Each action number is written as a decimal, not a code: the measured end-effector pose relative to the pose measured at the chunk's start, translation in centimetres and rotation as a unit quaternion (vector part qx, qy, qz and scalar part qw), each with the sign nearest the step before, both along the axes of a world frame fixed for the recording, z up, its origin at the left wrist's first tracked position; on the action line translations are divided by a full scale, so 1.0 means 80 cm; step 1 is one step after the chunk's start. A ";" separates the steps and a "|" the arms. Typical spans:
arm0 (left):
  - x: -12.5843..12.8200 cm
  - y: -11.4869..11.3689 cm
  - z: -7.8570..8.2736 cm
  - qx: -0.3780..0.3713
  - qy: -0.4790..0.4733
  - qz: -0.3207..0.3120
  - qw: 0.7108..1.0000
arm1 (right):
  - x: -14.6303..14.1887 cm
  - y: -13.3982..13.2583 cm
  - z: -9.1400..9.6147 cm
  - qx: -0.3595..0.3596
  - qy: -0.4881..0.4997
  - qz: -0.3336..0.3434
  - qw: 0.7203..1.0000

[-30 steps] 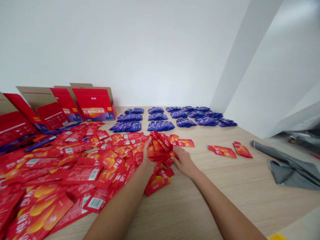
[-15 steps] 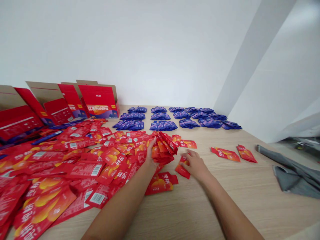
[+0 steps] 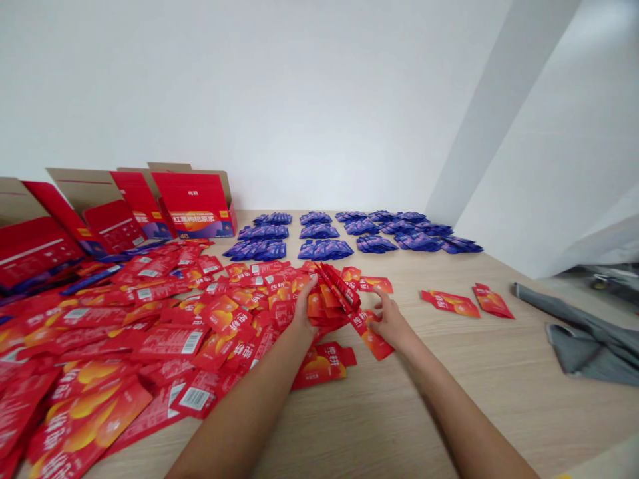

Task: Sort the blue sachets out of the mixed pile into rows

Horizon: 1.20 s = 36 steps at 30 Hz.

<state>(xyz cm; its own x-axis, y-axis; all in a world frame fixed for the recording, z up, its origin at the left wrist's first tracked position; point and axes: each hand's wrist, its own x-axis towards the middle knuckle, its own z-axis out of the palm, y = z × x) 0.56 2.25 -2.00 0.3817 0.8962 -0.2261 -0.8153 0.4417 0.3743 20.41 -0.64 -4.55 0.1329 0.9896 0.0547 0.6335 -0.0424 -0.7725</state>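
Note:
My left hand [image 3: 303, 311] is closed around a fanned bunch of red sachets [image 3: 327, 299] with orange fruit prints, held just above the table. To its right, my right hand [image 3: 392, 324] pinches a single red sachet [image 3: 370, 334] between thumb and fingers. That sachet's upper end meets the bunch in my left hand. Below the bunch, another red sachet [image 3: 322, 366] lies flat on the wood. A wide heap of red sachets [image 3: 219, 316] spreads to the left, some showing barcodes.
Open red cartons [image 3: 194, 199] stand at the back left. Blue sachet piles [image 3: 325, 249] sit in rows along the wall. Two loose red sachets [image 3: 452, 303] lie on the right of the table [image 3: 449, 372], near a grey cloth [image 3: 594, 346].
The single sachet in my right hand has come up against the bunch, its upper end now touching it. My left hand has hardly moved.

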 end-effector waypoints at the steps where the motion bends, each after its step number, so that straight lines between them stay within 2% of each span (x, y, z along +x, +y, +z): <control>1: 0.000 0.001 -0.002 -0.003 0.002 -0.002 1.000 | 0.002 0.002 -0.002 -0.008 0.042 -0.008 0.999; 4: -0.001 0.001 -0.004 -0.001 0.003 -0.010 1.000 | 0.010 0.007 -0.001 -0.043 0.169 -0.034 0.984; 6: -0.001 0.000 -0.003 0.006 0.003 -0.012 1.000 | 0.017 0.006 0.007 -0.062 0.258 -0.049 0.963; 12: 0.001 -0.004 0.006 -0.003 0.023 -0.054 0.998 | 0.039 0.001 0.036 -0.060 0.479 -0.066 0.873; 16: 0.006 -0.005 0.004 0.007 0.042 -0.087 0.995 | 0.029 -0.001 0.037 -0.072 0.572 -0.035 0.816; 21: 0.020 -0.011 0.000 0.005 0.066 -0.112 0.991 | -0.016 -0.005 0.011 -0.089 0.612 0.070 0.783; 24: 0.027 -0.015 0.003 -0.001 0.071 -0.100 0.992 | -0.036 -0.008 0.000 -0.101 0.624 0.051 0.773; 27: 0.031 -0.017 0.007 -0.009 0.071 -0.086 0.994 | -0.047 -0.014 0.007 -0.096 0.650 0.017 0.754; 29: 0.032 -0.019 0.011 -0.007 0.069 -0.080 0.994 | -0.052 -0.019 0.017 -0.109 0.664 0.019 0.740; 33: 0.035 -0.023 0.023 0.003 0.086 -0.097 0.992 | -0.058 -0.031 0.034 -0.156 0.659 0.057 0.734; 36: 0.037 -0.026 0.030 0.010 0.130 -0.085 0.988 | -0.058 -0.035 0.035 -0.193 0.654 0.094 0.725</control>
